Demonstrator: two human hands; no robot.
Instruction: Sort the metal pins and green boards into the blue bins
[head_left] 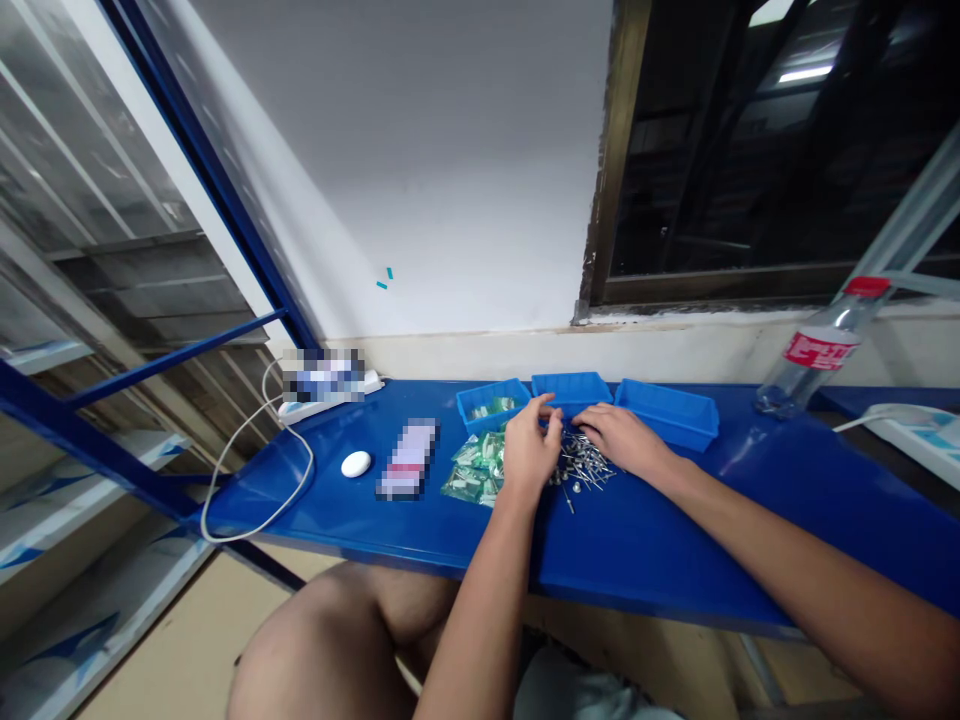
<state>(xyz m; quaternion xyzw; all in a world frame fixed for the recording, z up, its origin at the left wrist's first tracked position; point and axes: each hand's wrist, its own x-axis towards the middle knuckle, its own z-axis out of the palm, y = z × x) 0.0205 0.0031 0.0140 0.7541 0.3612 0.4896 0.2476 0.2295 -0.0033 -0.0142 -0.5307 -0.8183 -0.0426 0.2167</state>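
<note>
A loose pile of metal blind rivets (pixel 589 468) lies on the blue table between and below my hands. My left hand (pixel 526 445) is over the pile's left side, beside small clear-and-green plastic packets (pixel 474 468). Its thumb and forefinger are apart, with nothing visible between them. From the right, my right hand (pixel 621 436) reaches over the pile, fingers bent down and spread at the rivets' far edge. Behind the hands stand three blue bins: the left bin (pixel 469 412) contains more packets, the middle bin (pixel 570 384) is partly hidden, and the right bin (pixel 670 412) stands behind my right hand.
Left on the blue table (pixel 337 515) are a white oval object (pixel 356 464), a blurred-out phone-like item (pixel 409 460) and a power strip (pixel 330 395) with a looping white cable (pixel 217 500). A red-capped plastic bottle (pixel 817 350) stands at the back right. Behind is a wall.
</note>
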